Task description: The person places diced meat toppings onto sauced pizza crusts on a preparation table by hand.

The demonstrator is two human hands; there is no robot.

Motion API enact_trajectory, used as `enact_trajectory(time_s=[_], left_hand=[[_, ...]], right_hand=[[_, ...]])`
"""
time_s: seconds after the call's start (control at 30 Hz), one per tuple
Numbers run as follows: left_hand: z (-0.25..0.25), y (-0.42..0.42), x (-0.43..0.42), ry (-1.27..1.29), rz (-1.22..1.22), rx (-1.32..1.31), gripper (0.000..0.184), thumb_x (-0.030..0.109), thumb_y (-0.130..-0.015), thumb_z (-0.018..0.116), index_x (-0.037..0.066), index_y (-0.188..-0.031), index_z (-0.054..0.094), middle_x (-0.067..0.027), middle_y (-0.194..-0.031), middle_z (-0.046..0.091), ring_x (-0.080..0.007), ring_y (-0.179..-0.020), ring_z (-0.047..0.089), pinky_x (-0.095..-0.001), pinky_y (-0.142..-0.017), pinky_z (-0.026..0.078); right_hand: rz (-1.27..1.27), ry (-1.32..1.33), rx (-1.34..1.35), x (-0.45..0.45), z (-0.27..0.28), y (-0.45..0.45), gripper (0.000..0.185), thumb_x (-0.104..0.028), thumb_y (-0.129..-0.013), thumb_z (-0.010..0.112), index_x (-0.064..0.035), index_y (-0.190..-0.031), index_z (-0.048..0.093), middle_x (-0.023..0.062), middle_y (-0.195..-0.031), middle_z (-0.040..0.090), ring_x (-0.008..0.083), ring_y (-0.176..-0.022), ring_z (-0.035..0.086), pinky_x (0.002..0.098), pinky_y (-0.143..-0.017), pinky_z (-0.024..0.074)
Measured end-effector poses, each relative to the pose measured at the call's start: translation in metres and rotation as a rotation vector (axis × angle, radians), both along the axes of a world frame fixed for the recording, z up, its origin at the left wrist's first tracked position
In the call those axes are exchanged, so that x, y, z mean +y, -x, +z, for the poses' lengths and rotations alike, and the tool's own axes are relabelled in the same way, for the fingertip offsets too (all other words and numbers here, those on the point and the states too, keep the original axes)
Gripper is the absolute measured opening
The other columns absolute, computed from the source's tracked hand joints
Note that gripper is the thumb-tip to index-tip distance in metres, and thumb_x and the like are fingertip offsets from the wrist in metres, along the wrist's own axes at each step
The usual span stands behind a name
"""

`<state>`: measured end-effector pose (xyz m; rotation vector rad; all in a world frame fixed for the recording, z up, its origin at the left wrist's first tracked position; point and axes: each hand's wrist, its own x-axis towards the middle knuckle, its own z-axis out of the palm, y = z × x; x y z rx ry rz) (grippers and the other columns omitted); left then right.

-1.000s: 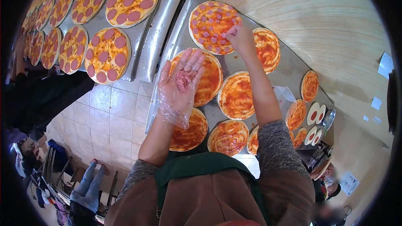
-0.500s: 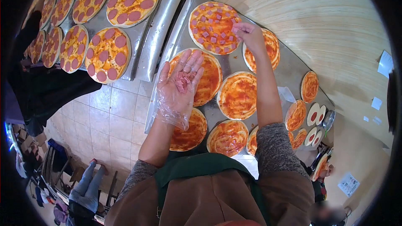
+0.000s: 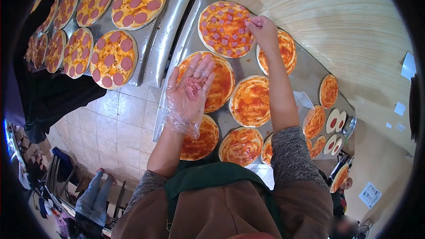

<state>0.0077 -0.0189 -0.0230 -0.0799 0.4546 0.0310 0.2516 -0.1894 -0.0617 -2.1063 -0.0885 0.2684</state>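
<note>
Ham-dotted pizza (image 3: 229, 28): 12 o'clock, counter (image 3: 305, 77). Left hand (image 3: 185, 106): grip unfurled, palm up, presumably keeping diced ham (image 3: 192, 89) within reach. Right hand (image 3: 264, 30): grip pinched at pizza's 2 o'clock edge; contents unclear.

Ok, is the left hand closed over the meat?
No, the left hand is palm up with its fingers spread open, and the diced meat lies in plain sight on it.

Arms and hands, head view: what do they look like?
The left hand wears a loose, clear plastic glove, crumpled at the wrist; no glove shows on the right hand. Speckled grey sleeves end near the elbows, with brown cloth above.
</note>
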Motion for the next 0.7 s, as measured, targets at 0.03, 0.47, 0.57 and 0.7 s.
enact_trajectory(time_s=[0.03, 0.47, 0.57, 0.7], left_hand=[[0.000, -0.001, 0.000, -0.006, 0.002, 0.003, 0.065, 0.044, -0.102, 0.040, 0.000, -0.150, 0.033, -0.0203, -0.154, 0.037, -0.0297, -0.144, 0.036, -0.0415, -0.118, 0.031], [-0.002, -0.005, 0.000, 0.008, 0.024, -0.028, 0.065, 0.042, -0.102, 0.039, -0.001, -0.150, 0.031, -0.0211, -0.155, 0.035, -0.0311, -0.145, 0.033, -0.0431, -0.118, 0.031], [0.002, -0.006, 0.000, 0.045, 0.054, -0.060, 0.066, 0.042, -0.102, 0.038, -0.001, -0.151, 0.030, -0.0213, -0.156, 0.033, -0.0312, -0.146, 0.031, -0.0432, -0.119, 0.030], [-0.002, -0.008, 0.001, 0.041, 0.055, -0.103, 0.066, 0.045, -0.102, 0.041, 0.002, -0.151, 0.030, -0.0194, -0.156, 0.033, -0.0294, -0.145, 0.032, -0.0408, -0.119, 0.027]], right_hand=[[0.026, -0.054, 0.051, -0.003, -0.003, -0.004, 0.020, -0.010, -0.086, 0.074, 0.0028, -0.099, 0.068, 0.0077, -0.085, 0.073, 0.0148, -0.073, 0.068, 0.0281, -0.063, 0.0535], [0.235, 0.509, -0.238, 0.024, -0.006, -0.020, 0.018, -0.014, -0.079, 0.078, -0.0017, -0.090, 0.070, 0.0125, -0.081, 0.072, 0.0241, -0.071, 0.069, 0.0349, -0.067, 0.0535], [0.255, 0.381, -0.286, 0.036, 0.016, 0.003, 0.015, -0.013, -0.082, 0.076, -0.0015, -0.091, 0.071, 0.0104, -0.079, 0.071, 0.0200, -0.071, 0.068, 0.0317, -0.068, 0.0531], [0.481, 0.026, -0.161, 0.046, 0.058, 0.074, 0.015, -0.014, -0.086, 0.074, -0.0021, -0.095, 0.071, 0.0081, -0.086, 0.070, 0.0171, -0.075, 0.066, 0.0297, -0.068, 0.0520]])
